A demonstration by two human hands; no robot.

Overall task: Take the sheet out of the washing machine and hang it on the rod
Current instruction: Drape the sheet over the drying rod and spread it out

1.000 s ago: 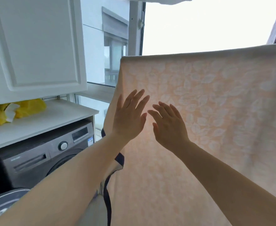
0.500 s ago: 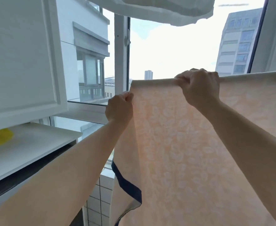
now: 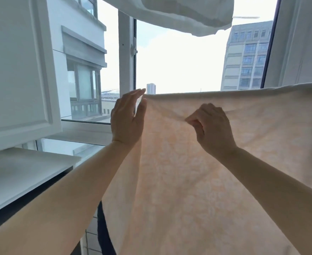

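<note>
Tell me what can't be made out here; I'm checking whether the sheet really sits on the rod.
- The rod: head view, hidden under the sheet's folded top edge.
- The sheet's far half: behind the near layer.
- The sheet's lower end and right side: cut off by the frame edges.
- The washing machine: out of view.
- Right hand fingers: curled into a pinched fold, tips hidden.
- White cloth overhead: cut off by the top edge.

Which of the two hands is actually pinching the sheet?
The right hand, fingers curled, pinching the peach sheet; the left hand is straight-fingered at its edge.
</note>
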